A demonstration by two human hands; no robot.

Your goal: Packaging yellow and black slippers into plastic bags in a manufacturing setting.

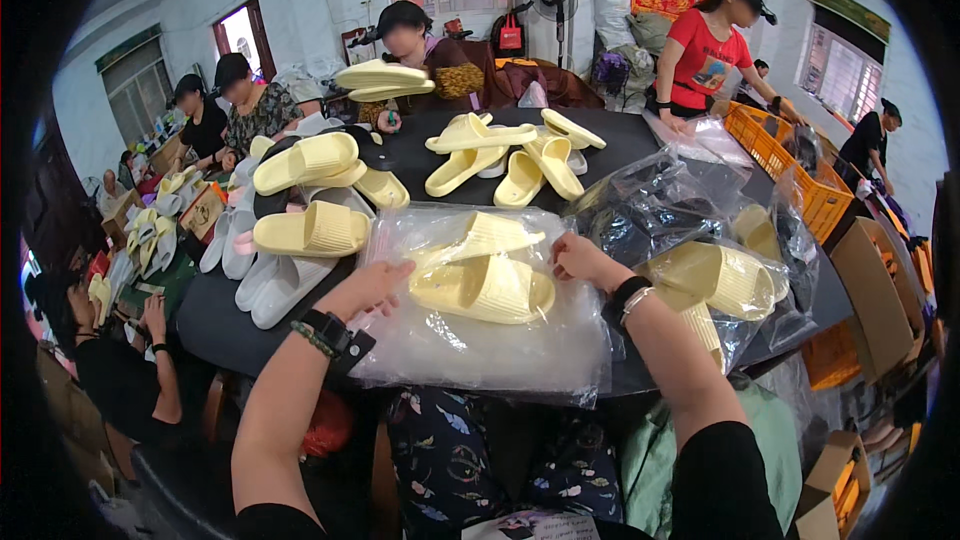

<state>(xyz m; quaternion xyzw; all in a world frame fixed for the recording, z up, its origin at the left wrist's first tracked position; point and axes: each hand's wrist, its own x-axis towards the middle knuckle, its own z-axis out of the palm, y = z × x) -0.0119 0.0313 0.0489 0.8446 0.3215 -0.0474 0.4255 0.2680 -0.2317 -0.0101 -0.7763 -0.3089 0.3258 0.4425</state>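
A pair of pale yellow slippers with ribbed straps lies side by side on a stack of clear plastic bags in front of me. My left hand is over the stack's left side, fingers apart, close to the slippers' toe or heel ends. On the opposite side my right hand is near the bags' right edge, its fingers bent and pressed together. Whether it pinches the plastic is too small to make out. Neither hand grips a slipper.
More yellow slippers lie at the table's far side, others on white ones at left. Bagged slippers are at right. An orange crate and cardboard box stand beyond. Several co-workers surround the dark table.
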